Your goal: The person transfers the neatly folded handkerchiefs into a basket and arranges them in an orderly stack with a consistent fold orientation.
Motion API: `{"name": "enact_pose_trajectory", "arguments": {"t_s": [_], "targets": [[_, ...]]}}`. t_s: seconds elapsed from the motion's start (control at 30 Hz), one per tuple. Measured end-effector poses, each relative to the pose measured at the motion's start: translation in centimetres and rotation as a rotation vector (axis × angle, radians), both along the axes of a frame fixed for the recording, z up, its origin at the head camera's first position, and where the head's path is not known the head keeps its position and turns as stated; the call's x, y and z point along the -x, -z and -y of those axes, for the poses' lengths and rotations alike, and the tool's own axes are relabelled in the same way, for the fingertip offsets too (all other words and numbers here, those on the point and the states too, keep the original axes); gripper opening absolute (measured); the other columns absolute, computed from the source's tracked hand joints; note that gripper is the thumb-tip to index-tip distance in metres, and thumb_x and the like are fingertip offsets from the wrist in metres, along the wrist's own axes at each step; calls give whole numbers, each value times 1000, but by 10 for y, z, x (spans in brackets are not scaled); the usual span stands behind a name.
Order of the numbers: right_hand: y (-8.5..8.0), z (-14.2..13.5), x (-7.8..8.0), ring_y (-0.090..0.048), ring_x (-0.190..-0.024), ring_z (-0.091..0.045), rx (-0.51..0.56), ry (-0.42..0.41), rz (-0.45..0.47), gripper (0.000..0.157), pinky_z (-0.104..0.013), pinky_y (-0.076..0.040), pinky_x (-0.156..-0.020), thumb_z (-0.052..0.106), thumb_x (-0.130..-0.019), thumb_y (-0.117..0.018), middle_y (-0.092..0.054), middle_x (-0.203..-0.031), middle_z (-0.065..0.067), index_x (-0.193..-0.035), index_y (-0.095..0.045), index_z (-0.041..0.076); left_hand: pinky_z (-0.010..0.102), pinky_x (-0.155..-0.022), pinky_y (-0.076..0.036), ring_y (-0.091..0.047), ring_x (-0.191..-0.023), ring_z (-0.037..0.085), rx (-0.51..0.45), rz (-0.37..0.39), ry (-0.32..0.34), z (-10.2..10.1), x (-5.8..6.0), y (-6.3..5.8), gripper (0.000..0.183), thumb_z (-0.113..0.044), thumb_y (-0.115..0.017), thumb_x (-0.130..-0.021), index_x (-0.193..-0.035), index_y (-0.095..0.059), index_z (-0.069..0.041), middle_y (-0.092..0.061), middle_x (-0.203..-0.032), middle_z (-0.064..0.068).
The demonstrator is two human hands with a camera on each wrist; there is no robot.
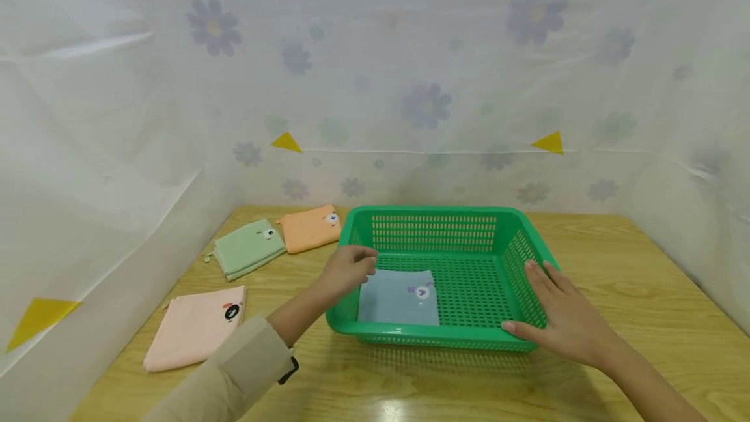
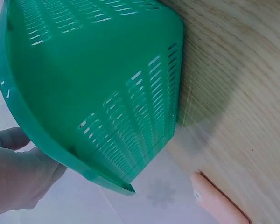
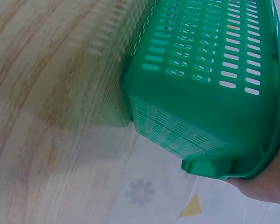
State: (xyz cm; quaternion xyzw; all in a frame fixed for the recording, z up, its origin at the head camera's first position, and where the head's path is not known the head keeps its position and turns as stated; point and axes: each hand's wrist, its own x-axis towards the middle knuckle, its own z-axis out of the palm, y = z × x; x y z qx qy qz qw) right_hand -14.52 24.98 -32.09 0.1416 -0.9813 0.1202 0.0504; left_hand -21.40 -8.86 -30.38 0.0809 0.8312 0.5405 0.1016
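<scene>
A green plastic basket [image 1: 433, 329] stands on the table, with a flat pale-blue pouch [image 1: 389, 298] lying at the left of its floor. My left hand [image 1: 349, 267] hovers at the basket's left rim, over the pouch's far left corner, fingers loosely bent with nothing between them. In the left wrist view that hand [image 2: 23, 175] shows just past the basket rim [image 2: 35, 133]. On the right, my right hand [image 1: 568, 318] rests on the basket's right side, fingers extended over the rim and thumb at the front corner. The right wrist view hides most of this hand behind the basket wall [image 3: 200, 98].
Left of the basket lie a pink pouch [image 1: 190, 331] near the front, a light-green pouch [image 1: 246, 246] behind it and an orange pouch [image 1: 307, 230] close to the basket's back left corner. White flower-printed sheeting [image 1: 375, 83] encloses the table's [image 1: 633, 292] back and sides.
</scene>
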Motion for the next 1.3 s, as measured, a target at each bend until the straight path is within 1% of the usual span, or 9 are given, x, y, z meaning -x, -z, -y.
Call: {"name": "enact_pose_trajectory", "arguments": {"t_s": [0.1, 0.27, 0.5, 0.6, 0.7, 0.83, 0.97, 1.17, 1.3], "targets": [[0, 0, 0, -13, -138, -47, -2, 1, -4, 100, -68, -24, -97, 54, -81, -62, -22, -150, -27, -147, -13, -4, 38, -85, -53, -61, -102, 28, -79, -27, -14, 3, 0, 2, 29, -13, -46, -97, -119, -58, 1, -61, -116, 17], [0, 0, 0, -14, -138, -47, 2, -1, -7, 101, -68, -24, -97, 54, -80, -63, -22, -149, -27, -147, -14, -4, 35, -80, -55, -65, -94, 27, -191, -116, -62, 10, 4, 6, 26, -15, -49, -97, -114, -62, 0, -66, -107, 16], [-1, 1, 0, -14, -138, -47, 2, 7, 8, 101, -68, -23, -98, 55, -80, -62, -22, -149, -27, -147, -13, -3, 38, -79, -55, -66, -90, 31, -328, -224, -139, 25, 8, 11, 26, -12, -48, -97, -109, -63, 6, -67, -101, 22], [0, 1, 0, -13, -138, -47, -3, 7, 8, 101, -68, -23, -98, 55, -81, -62, -22, -150, -27, -147, -12, -3, 37, -78, -55, -66, -88, 26, -355, -275, -182, 33, 10, 14, 27, -11, -47, -97, -107, -62, 9, -66, -100, 24], [-1, 1, 0, -14, -138, -47, -10, 7, 7, 101, -68, -23, -98, 55, -81, -61, -21, -150, -27, -147, -12, -3, 35, -78, -55, -66, -85, 17, -351, -293, -223, 40, 12, 18, 28, -13, -46, -98, -106, -62, 8, -67, -100, 22], [-1, 2, -1, -16, -137, -48, -13, 9, 5, 101, -68, -24, -98, 55, -80, -62, -22, -150, -27, -147, -14, -4, 32, -77, -55, -64, -83, 11, -327, -292, -263, 48, 15, 23, 27, -15, -46, -98, -104, -63, 5, -67, -101, 19], [0, 2, -2, -16, -137, -47, -13, 10, 3, 101, -68, -24, -98, 55, -80, -62, -23, -149, -27, -147, -14, -4, 31, -76, -55, -64, -82, 10, -318, -284, -292, 53, 16, 26, 26, -15, -46, -98, -102, -64, 5, -67, -100, 19], [0, 2, -3, -16, -137, -47, -9, 11, 0, 101, -67, -24, -98, 55, -80, -62, -24, -149, -28, -147, -15, -4, 21, -71, -52, -63, -79, 6, -324, -230, -311, 62, 15, 31, 27, -16, -47, -98, -105, -62, 5, -68, -98, 13], [-1, 3, -3, -16, -137, -47, -6, 9, -4, 101, -67, -24, -98, 55, -80, -62, -23, -149, -28, -147, -14, -4, 20, -70, -52, -63, -78, 6, -317, -189, -320, 69, 15, 34, 29, -17, -46, -98, -106, -61, 6, -69, -97, 10]]}}
